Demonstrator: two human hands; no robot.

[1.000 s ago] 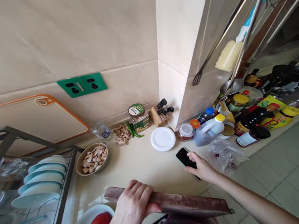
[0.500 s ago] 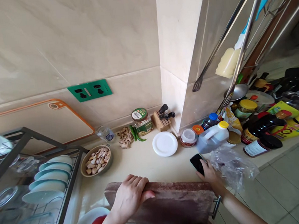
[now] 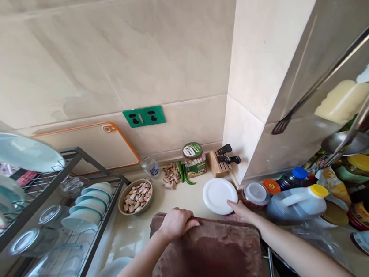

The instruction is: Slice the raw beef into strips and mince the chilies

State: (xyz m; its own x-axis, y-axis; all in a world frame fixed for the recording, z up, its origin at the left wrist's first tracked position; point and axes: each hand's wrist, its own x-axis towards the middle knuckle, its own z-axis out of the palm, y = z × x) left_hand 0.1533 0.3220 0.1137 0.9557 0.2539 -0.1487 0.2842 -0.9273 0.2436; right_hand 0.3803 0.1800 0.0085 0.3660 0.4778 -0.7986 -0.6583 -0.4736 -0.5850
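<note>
My left hand (image 3: 178, 223) is closed over the top edge of a thick brown wooden cutting board (image 3: 207, 260), which stands tilted up in front of me. Past the board, my right hand (image 3: 241, 211) pinches the near rim of a round white plate (image 3: 220, 195), thumb on top; its other fingers are mostly hidden. Behind the plate stand a wooden knife block (image 3: 218, 165) and a green-labelled plastic jar (image 3: 195, 158). Green chillies (image 3: 184, 174) and pieces of ginger (image 3: 171, 175) lie left of the jar.
A bowl of garlic cloves (image 3: 136, 198) stands beside the dish rack (image 3: 97, 237) with its bowls and glasses. A glass (image 3: 150, 166) is by the wall. On the right crowd a lidded tub (image 3: 255, 194), a yellow-capped jug (image 3: 295, 206) and several bottles. Utensils hang above them.
My right hand has left the black phone by the plastic bag and moved left to the white plate. The cutting board now shows more of its broad face. The view has shifted left.
</note>
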